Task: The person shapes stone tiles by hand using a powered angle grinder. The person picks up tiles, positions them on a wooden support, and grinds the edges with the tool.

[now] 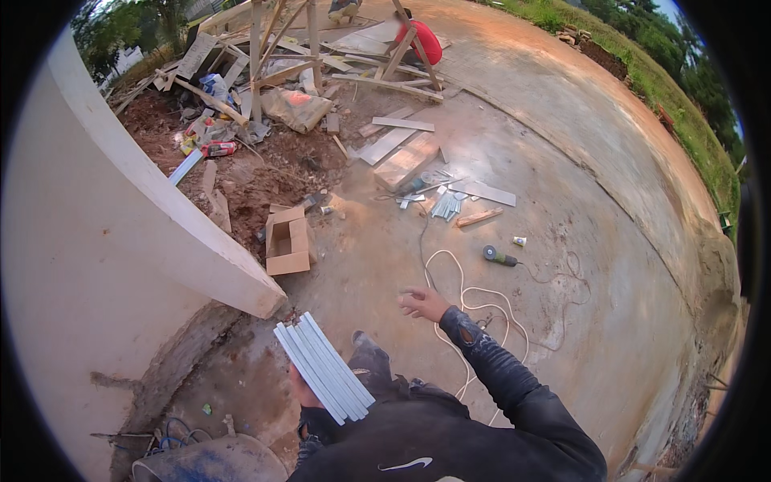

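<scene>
My left hand (300,384) grips a bundle of several short, pale grey metal strips (324,368) in front of my body, its fingers mostly hidden behind them. My right hand (424,303) is raised to the right of the bundle, fingers apart and slightly curled, holding nothing. Beyond it on the concrete lie a loose white cable (498,293), a green angle grinder (499,255) and a small white cup (520,241). Farther ahead, more grey strips (447,205) lie beside wooden boards (408,161), a grey plank and a power tool.
A pale curved concrete wall (120,241) rises at my left, a bucket (209,462) at its foot. An open cardboard box (287,247) sits near the wall's end. A timber frame (313,48), rubble and a person in red (426,44) crouching are at the back.
</scene>
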Tool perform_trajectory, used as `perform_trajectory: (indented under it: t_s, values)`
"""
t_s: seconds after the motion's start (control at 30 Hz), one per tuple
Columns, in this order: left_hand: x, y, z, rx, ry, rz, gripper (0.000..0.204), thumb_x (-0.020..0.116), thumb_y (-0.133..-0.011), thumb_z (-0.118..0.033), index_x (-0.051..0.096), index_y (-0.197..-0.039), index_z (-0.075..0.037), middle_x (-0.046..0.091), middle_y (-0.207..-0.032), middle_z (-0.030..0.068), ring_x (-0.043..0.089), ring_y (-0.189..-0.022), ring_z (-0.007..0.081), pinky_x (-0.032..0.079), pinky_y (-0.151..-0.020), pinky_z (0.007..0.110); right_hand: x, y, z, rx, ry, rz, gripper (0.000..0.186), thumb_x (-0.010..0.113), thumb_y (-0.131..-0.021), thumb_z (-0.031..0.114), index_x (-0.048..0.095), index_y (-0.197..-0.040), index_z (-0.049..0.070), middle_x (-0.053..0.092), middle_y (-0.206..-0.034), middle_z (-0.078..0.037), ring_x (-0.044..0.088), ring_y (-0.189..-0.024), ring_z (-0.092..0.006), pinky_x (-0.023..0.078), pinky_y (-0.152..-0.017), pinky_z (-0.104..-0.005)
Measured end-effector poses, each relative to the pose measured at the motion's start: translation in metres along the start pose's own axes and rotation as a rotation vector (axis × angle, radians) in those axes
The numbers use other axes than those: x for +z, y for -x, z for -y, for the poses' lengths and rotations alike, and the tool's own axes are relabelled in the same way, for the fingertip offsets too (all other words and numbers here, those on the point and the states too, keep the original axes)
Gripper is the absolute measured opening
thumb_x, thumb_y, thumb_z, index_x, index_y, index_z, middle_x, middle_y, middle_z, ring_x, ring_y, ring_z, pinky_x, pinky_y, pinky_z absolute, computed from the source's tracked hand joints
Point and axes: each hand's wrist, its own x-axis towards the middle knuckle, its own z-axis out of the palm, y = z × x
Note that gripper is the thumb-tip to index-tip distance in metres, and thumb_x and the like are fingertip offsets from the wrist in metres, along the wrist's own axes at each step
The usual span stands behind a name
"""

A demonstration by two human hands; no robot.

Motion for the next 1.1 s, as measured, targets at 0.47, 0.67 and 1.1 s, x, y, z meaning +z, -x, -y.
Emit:
perform_trajectory:
  t_s: [0.47,0.67,1.1]
  values:
    - [0.059,-0.469,-0.076,-0.565,-0.468,-0.085,0.061,0.061,-0.096,-0.038,0.043,-0.140,0.001,0.058,-0.130,0.0189,0.060,-0.116,0.0299,0.049,-0.100,0.044,0.010,-0.275,0.197,-0.142,-0.207,-0.054,0.085,0.077,-0.083,0.041,0.037,-0.145,-0.003,0.053,-0.136,-0.019,0.054,-0.124,-0.0282,0.043,-0.105,-0.0406]
    - [0.033,-0.655,-0.004,-0.922,-0.681,-0.047,0.058,0.067,-0.093,-0.037,0.049,-0.133,0.002,0.063,-0.122,0.0165,0.064,-0.107,0.0247,0.052,-0.091,0.036,-0.072,-0.398,0.146,0.140,-0.920,-0.221,0.063,0.076,-0.083,0.026,0.051,-0.133,-0.003,0.064,-0.121,-0.016,0.063,-0.109,-0.0261,0.048,-0.097,-0.0369]
    - [-0.097,-0.927,-0.014,-1.019,-1.986,0.319,0.101,0.061,-0.086,-0.065,0.026,-0.152,0.003,0.038,-0.150,0.0269,0.044,-0.134,0.0387,0.036,-0.110,0.041,-0.251,-0.652,0.039,0.348,-0.945,-1.066,0.078,0.085,-0.068,0.029,0.050,-0.127,-0.008,0.064,-0.118,-0.019,0.065,-0.104,-0.0280,0.051,-0.091,-0.0380]
